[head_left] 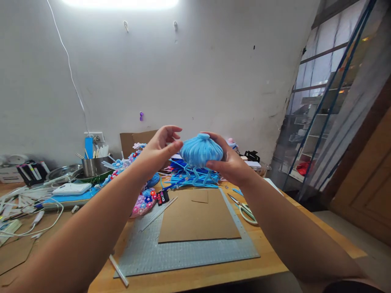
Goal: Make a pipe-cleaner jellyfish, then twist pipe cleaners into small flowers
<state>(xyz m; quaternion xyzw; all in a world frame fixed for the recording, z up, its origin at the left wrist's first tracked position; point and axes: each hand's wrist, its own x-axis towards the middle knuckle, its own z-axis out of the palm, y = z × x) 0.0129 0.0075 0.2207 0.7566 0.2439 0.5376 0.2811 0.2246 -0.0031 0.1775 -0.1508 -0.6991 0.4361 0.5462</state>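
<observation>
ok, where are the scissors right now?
In the head view the scissors lie on the table right of centre, beside the right edge of the grey mat and the cardboard, just under the right hand's forearm.

Both arms raised, outstretched; left grip (161, 147) fingers pinched, right grip (227, 162) cupped, fingers curled.

Both hands, left hand (160, 148) and right hand (230, 165), hold blue fuzzy ball (200, 150) above cardboard (198, 217).
</observation>
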